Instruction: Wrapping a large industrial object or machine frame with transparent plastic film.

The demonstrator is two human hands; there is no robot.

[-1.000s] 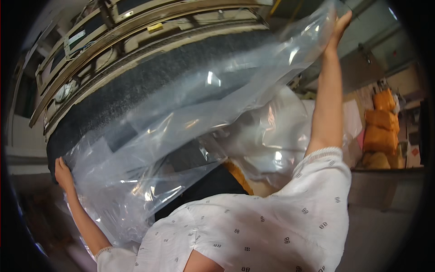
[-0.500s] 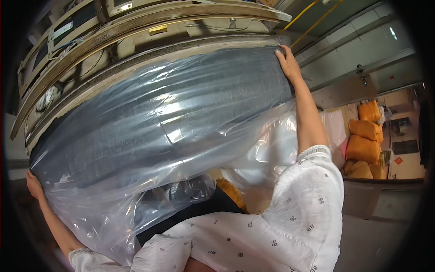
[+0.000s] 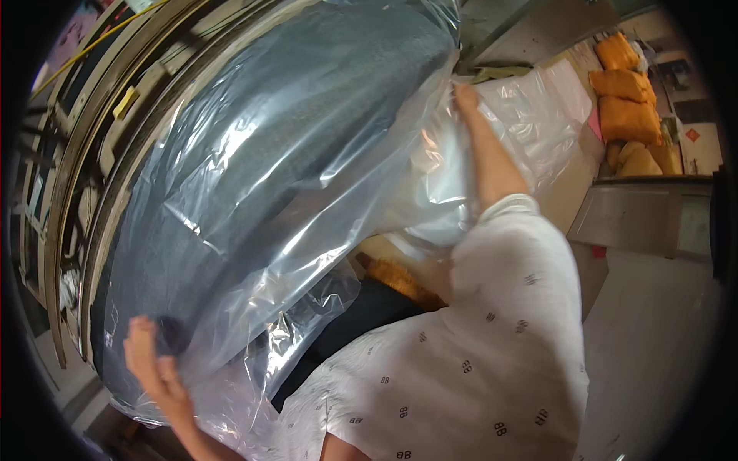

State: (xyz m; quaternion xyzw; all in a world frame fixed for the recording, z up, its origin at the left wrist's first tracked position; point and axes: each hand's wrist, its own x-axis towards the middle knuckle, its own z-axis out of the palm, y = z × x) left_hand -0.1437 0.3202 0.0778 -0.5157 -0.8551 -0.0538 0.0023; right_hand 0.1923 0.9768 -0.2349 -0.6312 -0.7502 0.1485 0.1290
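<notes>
Clear plastic sheeting [image 3: 307, 253] lies wrinkled and shiny over a dark grey, sheet-like material [image 3: 307, 84] on a long machine. At its far right edge, my right hand [image 3: 466, 100] closes on the plastic; its fingertips are partly hidden. My left hand [image 3: 157, 376] is over the near left part of the covered material, fingers stretched and thumb apart, slightly blurred. Nothing shows in that hand. Whether it touches the plastic I cannot tell. Loose folds of the sheeting hang toward my body.
Curved-looking machine rails [image 3: 84, 177] run along the left side. More clear plastic [image 3: 530, 115] lies beyond my right arm. Orange bundles [image 3: 626, 119] are stacked at the far right, above a grey metal cabinet [image 3: 626, 219]. A brown furry piece [image 3: 403, 283] shows near my waist.
The view has turned to the right. My left hand has come off the material's left end and moved inward over it. My right hand has come down from the far corner to the plastic's edge.
</notes>
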